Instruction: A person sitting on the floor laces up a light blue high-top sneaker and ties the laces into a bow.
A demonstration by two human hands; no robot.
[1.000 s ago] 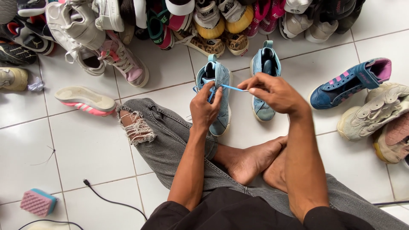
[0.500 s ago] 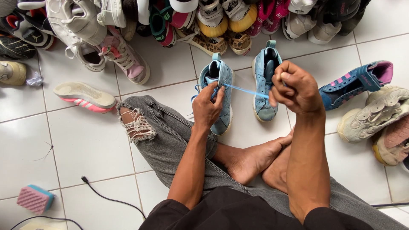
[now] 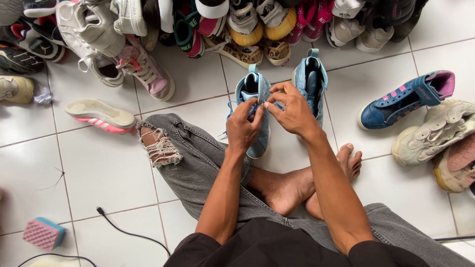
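Beside piled shoes (image 3: 237,29) — hands (image 3: 245,129) (image 3: 293,111) lace blue sneaker (image 3: 253,88).

- Left hand (image 3: 245,129) is held over the near light-blue sneaker (image 3: 255,106), used here as landmark; fingers curled, fingertips pinched together on its laces.
- Right hand (image 3: 292,112) is set just right of that sneaker's top, palm down, knuckles up; thumb and forefinger are pinched at the same lace spot, touching the left fingertips.
- Both forearms are bare and run from the bottom edge up toward the sneaker, converging at it; left forearm nearly vertical, right one angled in from the right.
- Wrists are roughly straight.
- Legs are crossed below the sneaker, feet bare, left knee in torn grey jeans lying left of it.
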